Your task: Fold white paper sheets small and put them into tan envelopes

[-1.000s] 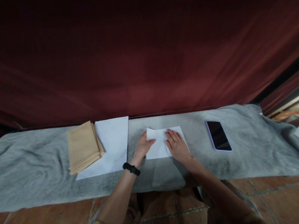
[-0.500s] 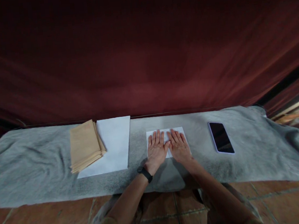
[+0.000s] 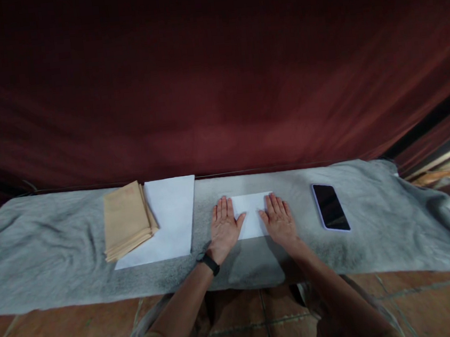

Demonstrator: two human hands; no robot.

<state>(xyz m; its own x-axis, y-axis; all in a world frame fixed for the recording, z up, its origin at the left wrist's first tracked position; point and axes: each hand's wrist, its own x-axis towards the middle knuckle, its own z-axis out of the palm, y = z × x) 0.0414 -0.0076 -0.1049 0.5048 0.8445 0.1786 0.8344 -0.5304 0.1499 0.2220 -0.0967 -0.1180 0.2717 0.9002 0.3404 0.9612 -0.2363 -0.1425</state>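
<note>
A white sheet of paper (image 3: 252,219) lies flat on the grey cloth in front of me. My left hand (image 3: 223,226) rests flat over its left edge, fingers stretched out and thumb pointing inward. On the opposite edge my right hand (image 3: 280,221) lies flat too, its thumb turned toward the middle. The hands are apart, with the paper's centre showing between them. Both hide the paper's side edges. A dark band circles my left wrist.
Grey cloth (image 3: 76,280) covers the narrow surface. To the left, several brown envelopes (image 3: 123,216) overlap larger white paper (image 3: 175,211). A phone (image 3: 331,207) with a dark screen lies at right. Dark red fabric (image 3: 219,110) hangs behind; tiles (image 3: 65,335) are below.
My hands have slid outward from the paper's middle, where the thumbs nearly met, to its left and right edges. The paper between them is now uncovered.
</note>
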